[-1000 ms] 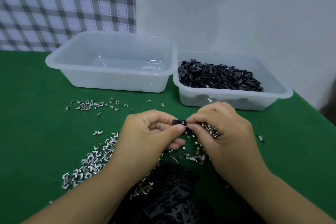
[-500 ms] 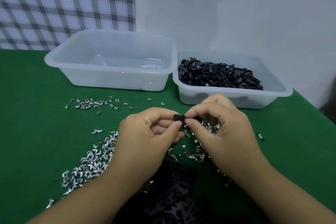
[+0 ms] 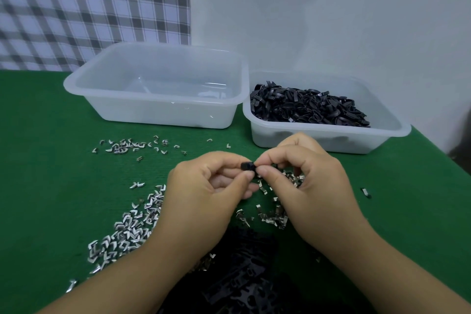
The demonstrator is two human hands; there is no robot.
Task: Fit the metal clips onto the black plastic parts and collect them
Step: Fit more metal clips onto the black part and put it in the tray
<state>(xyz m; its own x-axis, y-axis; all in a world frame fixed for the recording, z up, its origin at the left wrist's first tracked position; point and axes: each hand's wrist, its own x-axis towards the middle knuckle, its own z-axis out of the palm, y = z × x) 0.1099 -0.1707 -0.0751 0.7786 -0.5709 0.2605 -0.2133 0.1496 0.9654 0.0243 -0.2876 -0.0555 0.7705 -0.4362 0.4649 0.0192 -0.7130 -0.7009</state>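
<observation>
Both hands: left hand [image 3: 204, 194] and right hand [image 3: 313, 186] are pinching one black part [image 3: 246, 166] from opposite ends, above the mat [image 3: 51, 186].
Clips [image 3: 132, 227]: lying loose around the hands.
Tubs: right tub [image 3: 331, 132] is holding black parts; left tub [image 3: 153, 115] is sitting just beside it.

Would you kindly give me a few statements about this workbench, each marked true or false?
1. The left hand and the right hand both pinch one small black part. True.
2. The right tub holds a heap of black parts. True.
3. The left tub is full of metal clips. False: no clips show in the left tub; the metal clips lie loose on the table cover.
4. The table cover is red. False: it is green.
</observation>
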